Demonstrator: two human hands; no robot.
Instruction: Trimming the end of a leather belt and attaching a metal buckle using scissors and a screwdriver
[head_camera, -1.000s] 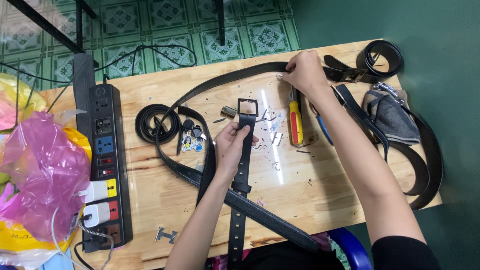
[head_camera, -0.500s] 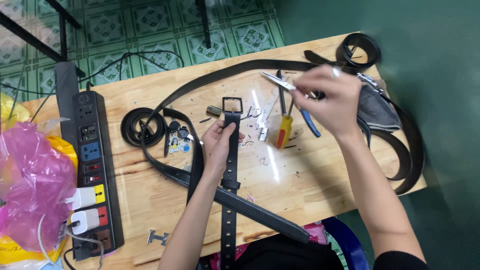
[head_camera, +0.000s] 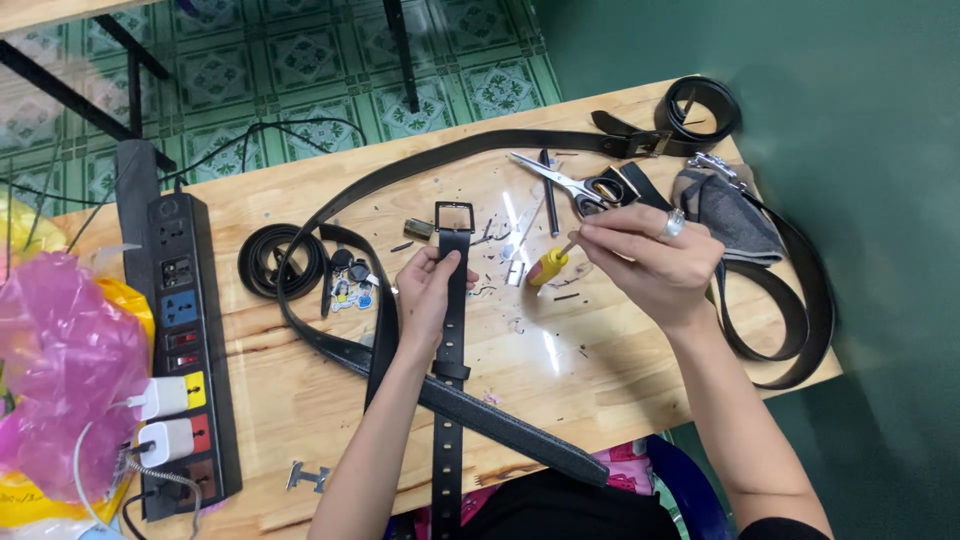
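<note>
My left hand (head_camera: 428, 292) grips a black punched belt strap (head_camera: 447, 420) just below its square metal buckle (head_camera: 455, 216), pressing it to the wooden table (head_camera: 300, 400). My right hand (head_camera: 650, 262), with a ring on one finger, pinches the thin shaft of a yellow-handled screwdriver (head_camera: 548, 266) at its fingertips. Silver scissors with black handles (head_camera: 565, 184) lie just above those fingers, blades pointing up-left; I cannot tell whether they touch the hand. A second, longer black belt (head_camera: 500, 425) runs diagonally under the strap.
A black power strip (head_camera: 185, 340) with plugged chargers lies at the left beside a pink plastic bag (head_camera: 60, 370). A coiled belt (head_camera: 272, 262), another coil (head_camera: 705, 105) at the far corner, a grey cloth (head_camera: 735, 215), a metal letter-shaped piece (head_camera: 308, 476) and small scraps are on the table.
My right hand came down from the raised scissors position to the screwdriver near the table's middle. The scissors now rest by its fingers. The left hand stayed on the belt.
</note>
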